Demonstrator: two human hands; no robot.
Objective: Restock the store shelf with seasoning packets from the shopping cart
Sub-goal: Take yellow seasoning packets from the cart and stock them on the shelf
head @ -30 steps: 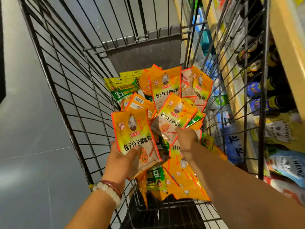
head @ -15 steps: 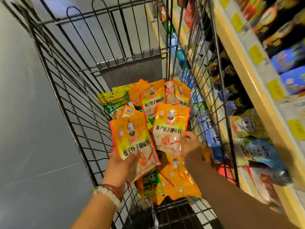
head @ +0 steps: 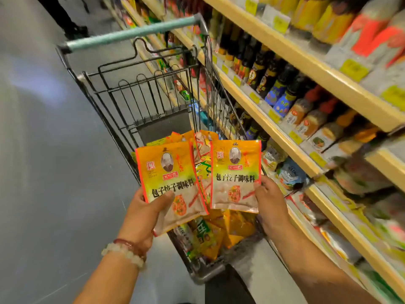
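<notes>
Head view. We see the left hand (head: 142,212) closed on an orange seasoning packet (head: 169,183), its thumb pressed across the packet's front face and the fingers hidden behind it; this grip is narrow, and the packet stands upright, tilted slightly to the left. We see the right hand (head: 270,201) pinching a second orange packet (head: 235,175) at its right edge, thumb on the front, the packet held upright just beside the first. Both packets hang above the wire shopping cart (head: 140,102), which extends from near to far at the centre of the scene, its teal handle bar (head: 131,34) at the far end. Further orange and green packets (head: 214,235) lie piled in the cart basket beneath the hands. To the right runs the store shelf (head: 291,148), with dark sauce bottles (head: 263,69) on its far section and yellow price tags (head: 354,70) along the shelf edges. A pale bead bracelet (head: 122,254) circles the left wrist.
</notes>
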